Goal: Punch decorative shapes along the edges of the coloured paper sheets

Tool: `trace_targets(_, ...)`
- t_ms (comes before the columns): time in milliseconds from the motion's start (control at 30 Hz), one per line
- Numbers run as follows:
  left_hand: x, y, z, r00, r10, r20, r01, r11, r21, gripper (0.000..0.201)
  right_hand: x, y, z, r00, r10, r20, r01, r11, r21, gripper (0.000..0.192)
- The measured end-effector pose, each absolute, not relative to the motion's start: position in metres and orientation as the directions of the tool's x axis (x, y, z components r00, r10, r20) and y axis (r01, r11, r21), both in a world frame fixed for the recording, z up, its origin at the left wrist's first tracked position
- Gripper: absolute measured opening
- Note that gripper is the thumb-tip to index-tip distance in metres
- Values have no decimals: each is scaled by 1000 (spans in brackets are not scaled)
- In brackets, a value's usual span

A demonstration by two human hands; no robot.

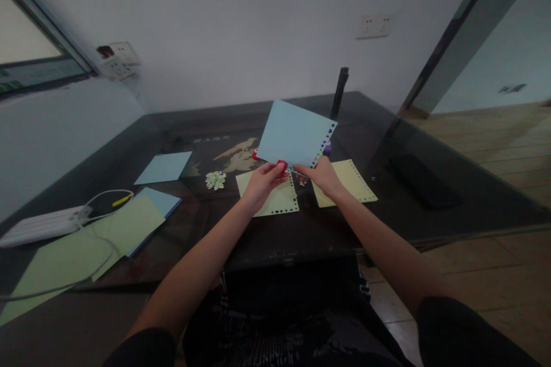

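A light blue sheet of paper (pixel 293 132) is held up above the table, tilted, with small shapes punched along its right edge. My right hand (pixel 325 176) grips its lower right corner between thumb and fingers. In my left hand (pixel 260 184) is a small red craft punch (pixel 282 166), closed in the fingers at the sheet's bottom edge. Beneath my hands lie a pale yellow sheet (pixel 273 198) and another yellow sheet (pixel 346 183), both with punched edges. A purple object (pixel 328 148) shows partly behind the blue sheet.
A pile of small paper cutouts (pixel 216 180) lies left of my hands. Farther left are a blue sheet (pixel 163 167), green paper (pixel 129 229) and a white power strip (pixel 45 225) with a cable. A black upright object (pixel 340 93) stands at the back; a dark flat object (pixel 424 180) lies right.
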State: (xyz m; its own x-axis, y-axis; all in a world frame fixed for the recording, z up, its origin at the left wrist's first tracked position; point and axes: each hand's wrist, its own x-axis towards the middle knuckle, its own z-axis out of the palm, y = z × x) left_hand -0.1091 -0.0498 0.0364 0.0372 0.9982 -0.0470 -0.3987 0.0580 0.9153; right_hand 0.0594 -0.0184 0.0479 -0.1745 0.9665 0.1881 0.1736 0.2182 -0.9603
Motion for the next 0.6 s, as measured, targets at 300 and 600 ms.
trace_targets(300, -111, -51, 36, 8, 1000, -27, -311, 28, 950, 29, 59, -16, 44, -201, 961, 188, 151, 220, -964, 28)
trace_targets(600, -109, -50, 36, -17, 1000, -10, -315, 4, 949, 26, 59, -18, 49, -190, 963, 194, 168, 226, -960, 26)
